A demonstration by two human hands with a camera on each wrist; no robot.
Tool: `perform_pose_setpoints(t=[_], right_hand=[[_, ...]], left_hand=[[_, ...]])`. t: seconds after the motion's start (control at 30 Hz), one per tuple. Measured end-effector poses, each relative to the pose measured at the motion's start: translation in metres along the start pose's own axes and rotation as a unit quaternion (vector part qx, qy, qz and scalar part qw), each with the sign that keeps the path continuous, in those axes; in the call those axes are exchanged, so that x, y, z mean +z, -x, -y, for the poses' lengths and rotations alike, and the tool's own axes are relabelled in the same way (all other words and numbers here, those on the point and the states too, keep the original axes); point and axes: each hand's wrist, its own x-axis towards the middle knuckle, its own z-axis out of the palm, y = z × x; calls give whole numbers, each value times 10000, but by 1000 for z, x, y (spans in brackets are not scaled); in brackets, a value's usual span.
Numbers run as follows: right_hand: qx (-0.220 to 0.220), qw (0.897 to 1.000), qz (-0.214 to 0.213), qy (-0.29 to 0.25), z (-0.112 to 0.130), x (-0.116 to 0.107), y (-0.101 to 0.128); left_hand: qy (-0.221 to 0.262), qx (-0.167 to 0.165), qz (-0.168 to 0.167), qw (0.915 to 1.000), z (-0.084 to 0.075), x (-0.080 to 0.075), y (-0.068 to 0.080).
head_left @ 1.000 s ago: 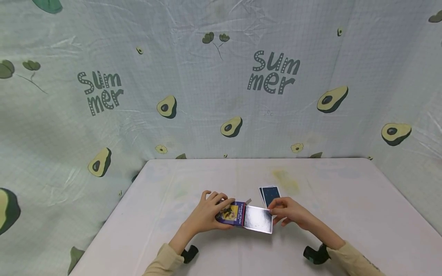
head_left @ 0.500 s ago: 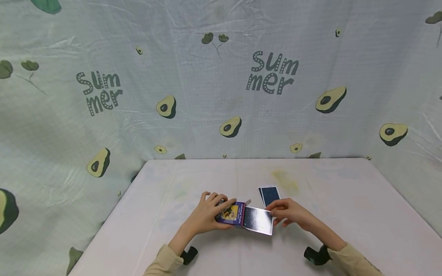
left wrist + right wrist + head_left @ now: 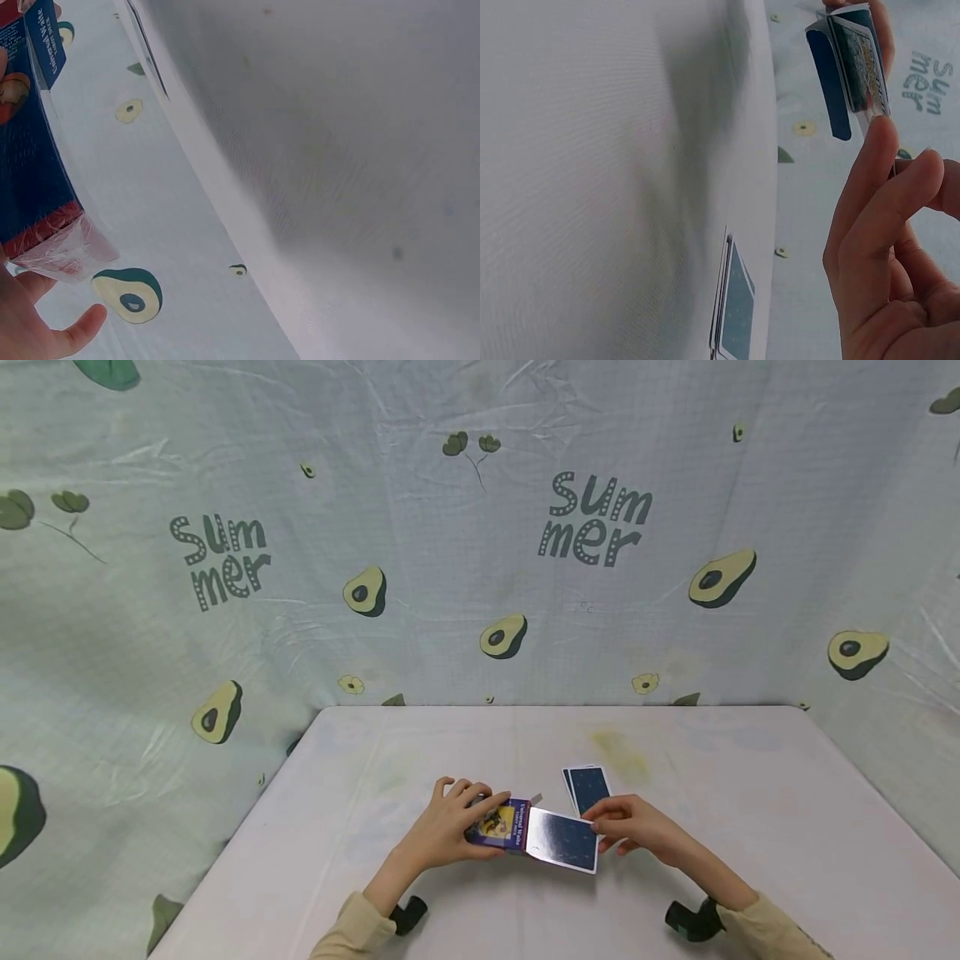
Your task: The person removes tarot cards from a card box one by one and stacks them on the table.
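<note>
Your left hand is curled around the card box, holding it just above the white table. The box is purple and blue and its open end faces your right hand. Your right hand pinches a dark blue card by its right edge, thumb and fingers closed on it. The card's left edge sits at the mouth of the box; you cannot tell if it is partly inside. Two more blue cards lie flat on the table, just behind your right hand. A cloth with avocado pictures hangs behind the table.
</note>
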Motion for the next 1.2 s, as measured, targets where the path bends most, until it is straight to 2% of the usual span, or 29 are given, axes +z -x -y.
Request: perform_pose_setpoints(t=[0.83, 1.2], right_hand=[[218, 9995, -239, 32, -5, -14, 12], [116, 9997, -138, -146, -12, -25, 20]], left_hand=[[15, -165, 73, 9998, 2, -2, -1], [17, -205, 92, 9997, 3, -3, 2]])
